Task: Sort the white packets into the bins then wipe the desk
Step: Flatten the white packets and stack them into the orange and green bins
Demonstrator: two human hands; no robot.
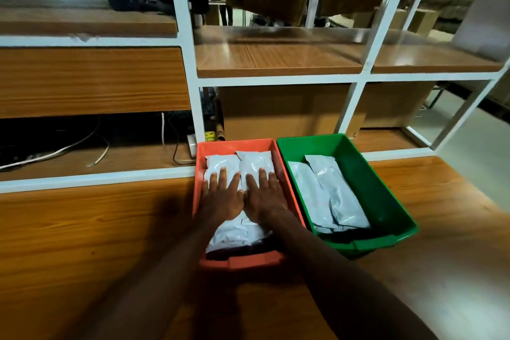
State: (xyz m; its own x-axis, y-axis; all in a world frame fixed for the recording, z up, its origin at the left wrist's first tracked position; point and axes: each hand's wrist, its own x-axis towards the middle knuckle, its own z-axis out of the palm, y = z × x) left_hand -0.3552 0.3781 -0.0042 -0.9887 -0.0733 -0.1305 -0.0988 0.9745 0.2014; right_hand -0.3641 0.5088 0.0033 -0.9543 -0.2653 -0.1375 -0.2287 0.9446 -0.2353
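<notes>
Pressing flat, fingers spread, gripping nothing: left hand point(220, 196) & right hand point(265, 196) on white plastic packets point(234, 232) inside orange plastic bin point(242, 262); green plastic bin point(386, 201) just right of it.

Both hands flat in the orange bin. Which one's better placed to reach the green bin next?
Right hand, probably: it lies on the orange bin's side nearest the green bin; the left hand would have to cross over it.
</notes>
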